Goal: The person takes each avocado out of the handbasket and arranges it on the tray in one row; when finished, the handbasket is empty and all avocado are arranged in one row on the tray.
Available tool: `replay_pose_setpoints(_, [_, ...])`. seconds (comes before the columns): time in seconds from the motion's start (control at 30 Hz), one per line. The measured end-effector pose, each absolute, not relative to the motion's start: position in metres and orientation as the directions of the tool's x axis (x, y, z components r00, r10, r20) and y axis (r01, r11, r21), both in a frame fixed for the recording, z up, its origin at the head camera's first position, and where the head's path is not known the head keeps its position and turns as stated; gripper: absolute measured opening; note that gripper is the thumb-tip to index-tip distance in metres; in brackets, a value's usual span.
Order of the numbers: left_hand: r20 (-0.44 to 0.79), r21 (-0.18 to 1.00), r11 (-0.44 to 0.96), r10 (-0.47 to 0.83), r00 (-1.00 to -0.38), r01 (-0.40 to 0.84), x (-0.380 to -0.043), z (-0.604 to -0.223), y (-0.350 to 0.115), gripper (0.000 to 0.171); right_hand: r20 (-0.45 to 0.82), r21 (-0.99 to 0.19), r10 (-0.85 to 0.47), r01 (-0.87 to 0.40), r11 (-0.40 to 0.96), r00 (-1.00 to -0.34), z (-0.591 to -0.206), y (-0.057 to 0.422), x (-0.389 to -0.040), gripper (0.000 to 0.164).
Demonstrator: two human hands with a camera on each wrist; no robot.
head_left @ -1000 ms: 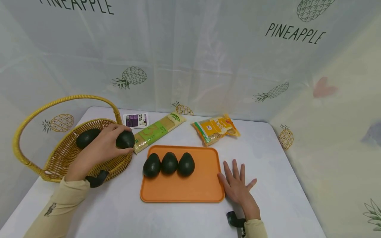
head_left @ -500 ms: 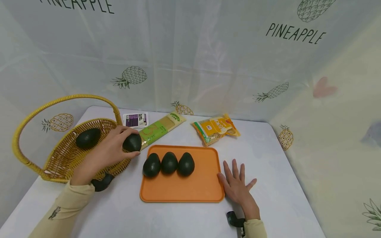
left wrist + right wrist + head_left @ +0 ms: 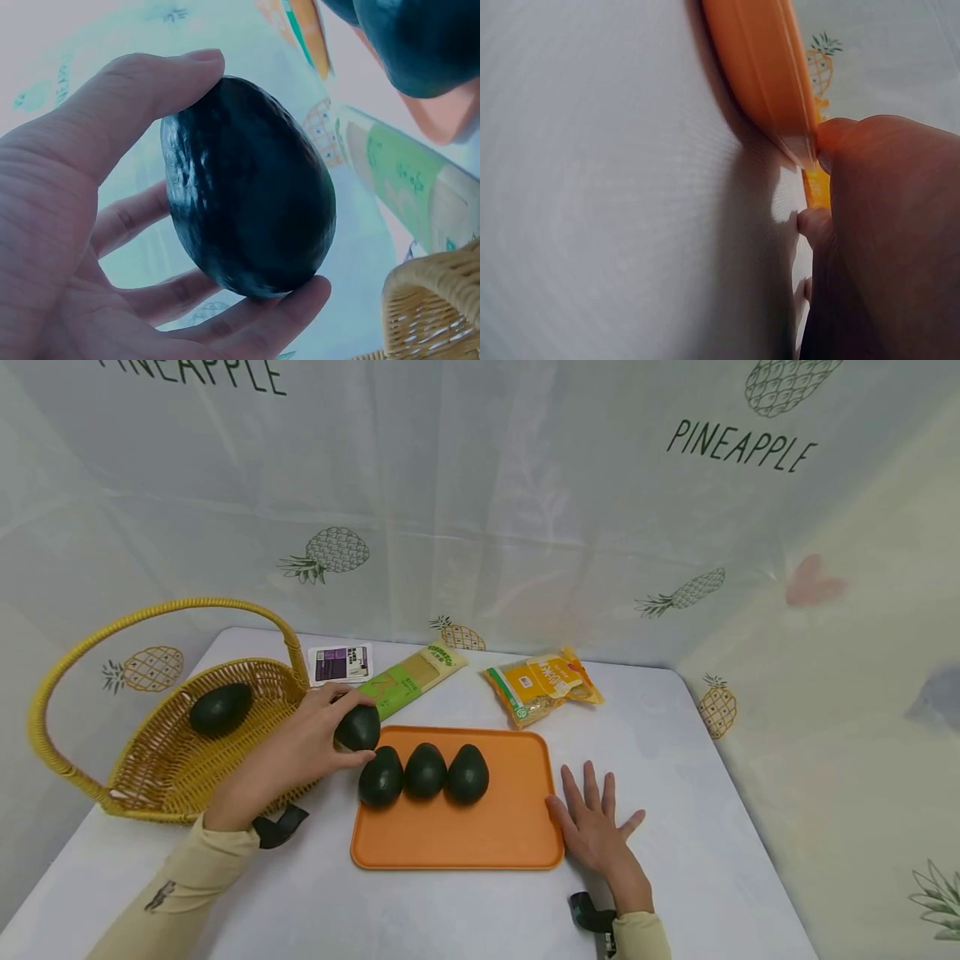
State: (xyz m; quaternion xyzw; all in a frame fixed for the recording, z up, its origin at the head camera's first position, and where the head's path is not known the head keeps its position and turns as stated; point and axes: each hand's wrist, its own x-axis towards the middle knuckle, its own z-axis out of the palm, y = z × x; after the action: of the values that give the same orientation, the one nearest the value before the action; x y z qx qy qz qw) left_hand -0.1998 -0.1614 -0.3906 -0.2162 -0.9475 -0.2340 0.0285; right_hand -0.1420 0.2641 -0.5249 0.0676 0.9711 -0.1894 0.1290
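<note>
A dark green avocado (image 3: 251,187) is gripped by my left hand (image 3: 303,743), thumb on one side and fingers on the other. In the head view that hand is between the wicker basket (image 3: 161,814) and the left edge of the orange tray (image 3: 457,843). Three more avocados stand side by side on the tray, the rightmost avocado (image 3: 467,774) near its middle. Another avocado (image 3: 221,710) lies in the basket. My right hand (image 3: 596,827) rests with spread fingers at the tray's right edge; in the right wrist view the thumb (image 3: 836,142) touches the rim.
Behind the tray lie a long green packet (image 3: 412,681) and a yellow-orange bag of grain (image 3: 543,685). A purple and white card-like packet (image 3: 340,664) lies near the basket's tall arched handle (image 3: 168,606). A patterned curtain hangs behind the white table (image 3: 315,902).
My left hand has carried the avocado rightward from over the basket's right side to the tray's left edge. My right hand stays in place beside the tray.
</note>
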Motion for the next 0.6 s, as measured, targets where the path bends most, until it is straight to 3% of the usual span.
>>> replay_pose_setpoints(0.37, [0.186, 0.435, 0.782, 0.408, -0.894, 0.447, -0.195, -0.391, -0.145, 0.064, -0.27, -0.366, 0.079, 0.178, 0.913, -0.96, -0.522, 0.263, -0.141, 0.083])
replay_pose_setpoints(0.6, [0.237, 0.425, 0.742, 0.462, -0.854, 0.519, -0.195, -0.394, -0.131, 0.066, -0.27, -0.366, 0.079, 0.178, 0.914, -0.96, -0.523, 0.263, -0.141, 0.081])
